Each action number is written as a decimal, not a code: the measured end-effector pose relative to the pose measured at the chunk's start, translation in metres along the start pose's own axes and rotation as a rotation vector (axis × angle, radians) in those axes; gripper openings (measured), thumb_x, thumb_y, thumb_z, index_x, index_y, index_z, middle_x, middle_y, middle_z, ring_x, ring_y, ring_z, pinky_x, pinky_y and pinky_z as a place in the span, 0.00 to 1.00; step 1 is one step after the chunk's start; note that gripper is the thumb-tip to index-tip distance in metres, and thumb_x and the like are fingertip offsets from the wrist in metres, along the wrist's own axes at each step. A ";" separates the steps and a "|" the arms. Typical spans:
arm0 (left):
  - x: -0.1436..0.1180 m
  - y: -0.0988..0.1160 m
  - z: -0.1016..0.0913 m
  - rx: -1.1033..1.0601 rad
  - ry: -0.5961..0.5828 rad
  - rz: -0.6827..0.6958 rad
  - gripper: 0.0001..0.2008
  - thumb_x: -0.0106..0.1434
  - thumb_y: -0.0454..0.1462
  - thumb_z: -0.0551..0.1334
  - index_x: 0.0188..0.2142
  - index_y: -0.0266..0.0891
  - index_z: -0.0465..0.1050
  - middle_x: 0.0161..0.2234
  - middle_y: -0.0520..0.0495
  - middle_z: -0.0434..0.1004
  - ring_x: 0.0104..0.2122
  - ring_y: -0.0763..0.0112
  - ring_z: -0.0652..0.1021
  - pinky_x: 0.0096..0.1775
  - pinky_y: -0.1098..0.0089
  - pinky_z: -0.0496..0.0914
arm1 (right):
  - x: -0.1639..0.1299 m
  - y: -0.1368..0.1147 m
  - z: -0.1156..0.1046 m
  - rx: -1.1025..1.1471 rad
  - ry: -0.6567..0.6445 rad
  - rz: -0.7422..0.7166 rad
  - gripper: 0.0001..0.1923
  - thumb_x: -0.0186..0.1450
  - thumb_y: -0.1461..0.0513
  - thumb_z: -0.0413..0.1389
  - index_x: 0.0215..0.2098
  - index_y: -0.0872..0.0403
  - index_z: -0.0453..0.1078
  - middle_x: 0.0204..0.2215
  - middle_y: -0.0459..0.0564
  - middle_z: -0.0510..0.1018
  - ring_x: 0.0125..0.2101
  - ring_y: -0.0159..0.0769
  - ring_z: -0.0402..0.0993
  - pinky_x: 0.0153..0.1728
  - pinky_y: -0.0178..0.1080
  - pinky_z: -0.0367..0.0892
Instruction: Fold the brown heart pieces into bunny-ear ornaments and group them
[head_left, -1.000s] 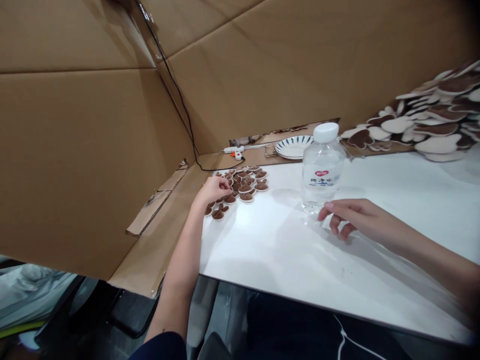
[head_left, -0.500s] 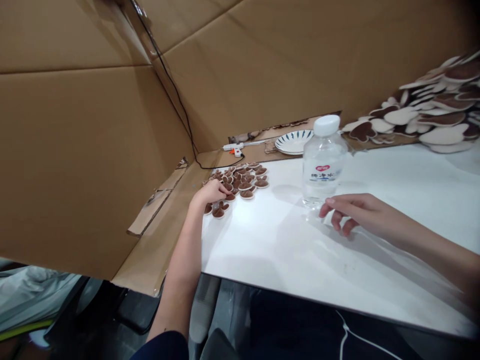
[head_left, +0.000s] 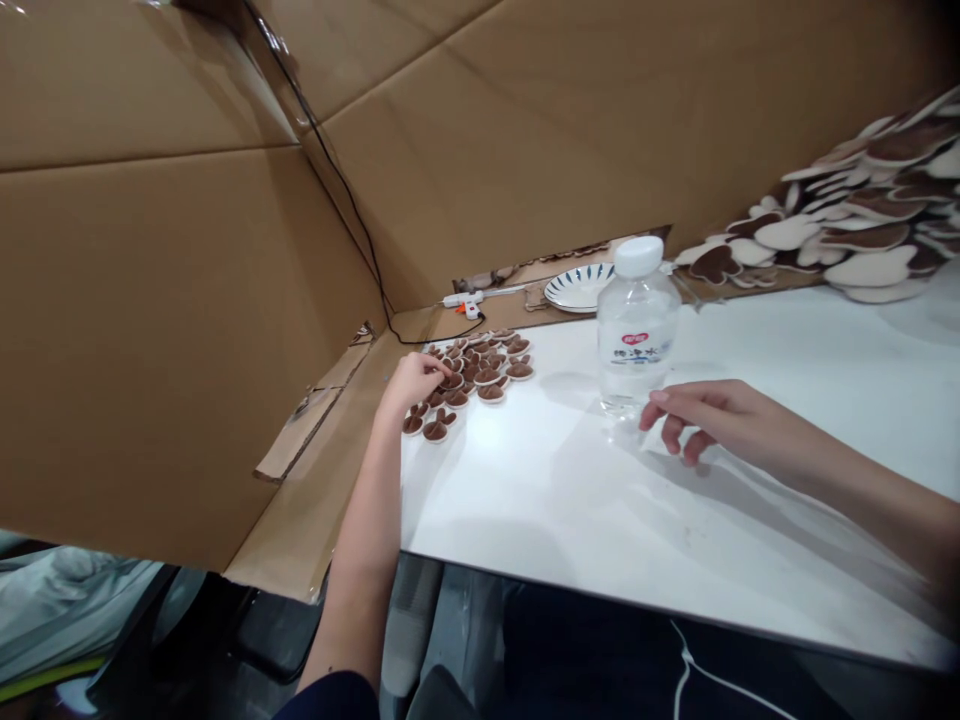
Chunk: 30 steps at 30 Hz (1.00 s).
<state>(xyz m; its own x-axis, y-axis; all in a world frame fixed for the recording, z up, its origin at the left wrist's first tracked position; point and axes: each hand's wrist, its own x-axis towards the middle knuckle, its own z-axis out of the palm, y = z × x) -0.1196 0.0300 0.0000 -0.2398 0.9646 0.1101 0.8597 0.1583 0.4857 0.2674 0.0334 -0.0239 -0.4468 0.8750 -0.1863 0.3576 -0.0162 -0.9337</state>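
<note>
My left hand [head_left: 418, 381] reaches into a spread of small brown felt pieces [head_left: 489, 376] with pale edges. Each piece is rounded, with ear-like lobes. The thumb and fingertips are drawn together at the left side of the spread; whatever is between them is hidden. My right hand [head_left: 705, 418] is held over the white table, fingers loosely curled and apart, with nothing in it. Just beyond its fingertips stands a clear water bottle [head_left: 637, 330] with a white cap, upright.
A white glue gun [head_left: 466, 304] with a black cable lies at the back, left of a striped plate [head_left: 577, 290]. At the back right rises a heap of larger brown and cream felt pieces [head_left: 862, 235]. Cardboard walls [head_left: 480, 150] enclose the white table [head_left: 540, 480] behind and left.
My left hand has lifted and drawn back slightly from the small felt pieces. The right hand stays by the bottle. The view has shifted a little.
</note>
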 end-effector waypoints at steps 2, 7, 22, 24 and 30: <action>0.001 -0.004 -0.005 0.000 0.123 -0.002 0.17 0.53 0.36 0.55 0.37 0.36 0.80 0.23 0.48 0.74 0.18 0.75 0.65 0.22 0.73 0.56 | 0.000 0.000 -0.003 -0.003 0.014 -0.010 0.26 0.61 0.42 0.51 0.30 0.56 0.74 0.23 0.51 0.72 0.24 0.35 0.68 0.29 0.40 0.67; 0.003 -0.006 -0.002 0.005 0.209 -0.003 0.16 0.55 0.38 0.58 0.39 0.38 0.79 0.24 0.48 0.75 0.21 0.73 0.68 0.24 0.74 0.58 | -0.001 0.001 -0.007 -0.006 0.016 -0.016 0.26 0.61 0.42 0.52 0.31 0.55 0.74 0.23 0.49 0.71 0.23 0.33 0.68 0.28 0.39 0.68; 0.012 -0.012 0.017 -0.200 0.029 -0.107 0.11 0.47 0.41 0.68 0.25 0.35 0.74 0.17 0.52 0.69 0.16 0.77 0.66 0.20 0.75 0.57 | 0.001 0.000 -0.005 -0.027 0.009 0.002 0.27 0.59 0.41 0.52 0.30 0.56 0.74 0.23 0.51 0.72 0.22 0.34 0.68 0.27 0.40 0.67; 0.011 -0.010 0.016 -0.261 0.003 -0.084 0.10 0.48 0.40 0.67 0.25 0.34 0.73 0.18 0.52 0.70 0.17 0.77 0.67 0.21 0.75 0.59 | 0.002 0.001 -0.005 -0.028 0.018 0.005 0.27 0.59 0.41 0.52 0.30 0.56 0.74 0.23 0.51 0.72 0.22 0.35 0.68 0.27 0.41 0.67; 0.012 -0.004 0.017 -0.361 -0.035 0.002 0.13 0.47 0.35 0.64 0.35 0.33 0.70 0.27 0.46 0.76 0.26 0.73 0.74 0.30 0.73 0.68 | 0.003 0.002 -0.005 -0.041 0.020 0.018 0.27 0.60 0.41 0.51 0.30 0.56 0.75 0.22 0.53 0.73 0.22 0.35 0.68 0.27 0.41 0.65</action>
<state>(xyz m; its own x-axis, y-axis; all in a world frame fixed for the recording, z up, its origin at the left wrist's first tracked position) -0.1180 0.0441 -0.0157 -0.2173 0.9724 0.0846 0.6438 0.0777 0.7612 0.2707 0.0380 -0.0246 -0.4237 0.8842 -0.1968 0.3988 -0.0130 -0.9169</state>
